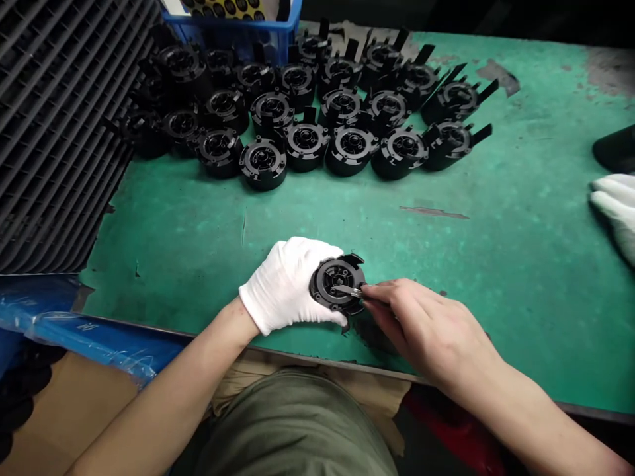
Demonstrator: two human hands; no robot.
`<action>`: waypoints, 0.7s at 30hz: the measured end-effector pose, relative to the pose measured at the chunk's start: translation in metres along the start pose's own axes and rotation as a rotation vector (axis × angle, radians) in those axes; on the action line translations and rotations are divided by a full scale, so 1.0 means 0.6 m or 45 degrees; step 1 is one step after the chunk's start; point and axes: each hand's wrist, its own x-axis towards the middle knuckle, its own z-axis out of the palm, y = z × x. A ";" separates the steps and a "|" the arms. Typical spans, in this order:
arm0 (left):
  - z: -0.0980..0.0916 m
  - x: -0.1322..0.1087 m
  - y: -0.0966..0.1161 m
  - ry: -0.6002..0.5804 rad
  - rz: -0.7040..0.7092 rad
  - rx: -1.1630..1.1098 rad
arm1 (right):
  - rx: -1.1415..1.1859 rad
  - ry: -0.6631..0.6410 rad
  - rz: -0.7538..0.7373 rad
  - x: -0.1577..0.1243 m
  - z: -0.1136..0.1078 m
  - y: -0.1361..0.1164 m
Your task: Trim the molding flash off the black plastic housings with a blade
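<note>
My left hand [289,284], in a white glove, is closed around a round black plastic part [333,285] and holds it tilted above the near edge of the green table [496,251]. My bare right hand [421,327] pinches a thin metal tool [348,289], probably tweezers. The tool's tip rests on the face of the part, near its centre.
Several identical black round parts [307,106] lie in rows at the far side of the table. A blue bin [238,26] stands behind them. Black slatted trays [54,132] are stacked on the left. Another person's white-gloved hand [618,205] shows at the right edge.
</note>
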 end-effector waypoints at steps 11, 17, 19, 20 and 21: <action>0.004 -0.002 -0.004 0.023 0.025 0.002 | 0.106 -0.028 -0.056 -0.007 0.002 0.013; 0.003 -0.002 -0.004 0.019 0.023 0.007 | 0.022 -0.087 -0.081 -0.007 -0.001 0.020; 0.001 -0.001 -0.003 0.020 0.030 0.016 | -0.025 -0.103 -0.096 -0.002 -0.005 0.021; 0.001 -0.001 -0.003 0.025 0.033 0.018 | -0.049 -0.110 -0.112 0.001 -0.007 0.021; 0.000 0.000 -0.003 0.026 0.035 0.016 | -0.073 -0.117 -0.134 0.005 -0.010 0.021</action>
